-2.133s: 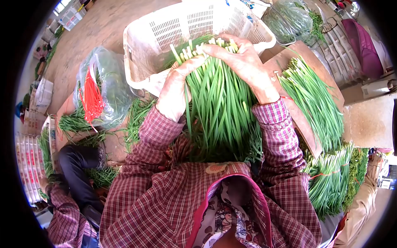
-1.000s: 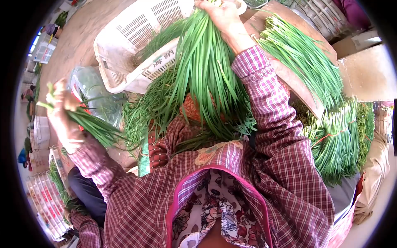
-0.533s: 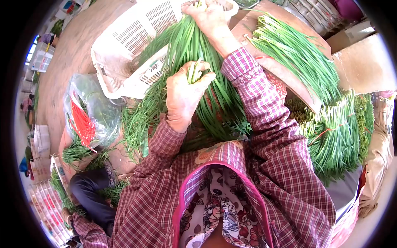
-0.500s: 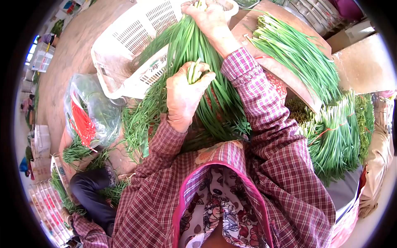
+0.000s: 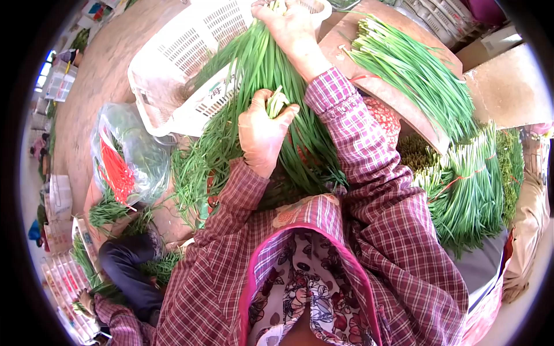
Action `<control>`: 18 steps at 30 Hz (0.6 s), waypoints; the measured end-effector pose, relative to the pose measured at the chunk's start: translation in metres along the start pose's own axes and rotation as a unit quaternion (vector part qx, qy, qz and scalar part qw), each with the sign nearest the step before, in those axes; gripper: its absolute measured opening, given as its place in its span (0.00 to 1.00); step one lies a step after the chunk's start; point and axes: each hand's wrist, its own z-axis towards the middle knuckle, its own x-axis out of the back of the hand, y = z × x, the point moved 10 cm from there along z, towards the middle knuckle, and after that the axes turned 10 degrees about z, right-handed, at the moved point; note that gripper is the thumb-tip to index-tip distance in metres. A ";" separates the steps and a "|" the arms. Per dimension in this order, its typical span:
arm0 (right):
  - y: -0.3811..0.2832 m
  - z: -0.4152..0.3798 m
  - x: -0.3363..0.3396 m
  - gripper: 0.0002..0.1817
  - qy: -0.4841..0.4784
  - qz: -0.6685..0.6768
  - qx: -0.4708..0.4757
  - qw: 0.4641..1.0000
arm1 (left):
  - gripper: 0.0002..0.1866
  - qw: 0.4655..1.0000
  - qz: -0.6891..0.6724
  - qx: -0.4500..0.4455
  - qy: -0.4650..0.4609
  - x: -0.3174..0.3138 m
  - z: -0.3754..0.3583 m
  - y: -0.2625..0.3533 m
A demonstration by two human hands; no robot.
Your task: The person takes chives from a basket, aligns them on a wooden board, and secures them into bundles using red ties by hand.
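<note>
I see one plastic bag [image 5: 130, 155], then one white crate [image 5: 173, 57]. The left hand [image 5: 259, 135] grips pale stem ends [image 5: 277, 104], pointing up. The right hand [image 5: 291, 32] clasps one big green bunch [image 5: 262, 63] by the crate, stems topmost, leaves hanging toward the body. One heap [image 5: 415, 81] slants down-right across a board [image 5: 340, 32].

Ahead & a bit L: plastic basket [image 5: 170, 60]. R hand [image 5: 290, 29] nr its R end, at top of chive bunch [image 5: 262, 63], which hangs down this side. L hand [image 5: 261, 137] closer in, in front of bunch, w/ chive stems [image 5: 276, 102] in it. R of basket: board [image 5: 384, 94] w/ chive pile [image 5: 415, 78] on top; tied chive bundle [image 5: 466, 193] closer in, cardboard [image 5: 503, 89] further R. L of basket: plastic bag [image 5: 151, 158], ties [image 5: 117, 173] against it; co-worker's leg [image 5: 124, 259] closer in than bag.
</note>
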 end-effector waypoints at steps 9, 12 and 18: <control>0.006 0.006 0.006 0.20 -0.021 0.105 -0.024 0.994 | 0.12 0.916 -0.399 -0.007 -0.034 0.000 0.002 -0.005; -0.002 0.015 0.025 0.15 0.012 0.107 0.063 0.992 | 0.13 0.926 -0.369 0.041 -0.068 0.017 0.008 -0.013; -0.009 0.047 0.062 0.13 0.022 0.266 -0.049 0.962 | 0.23 0.893 -0.448 -0.030 -0.018 0.186 0.056 -0.034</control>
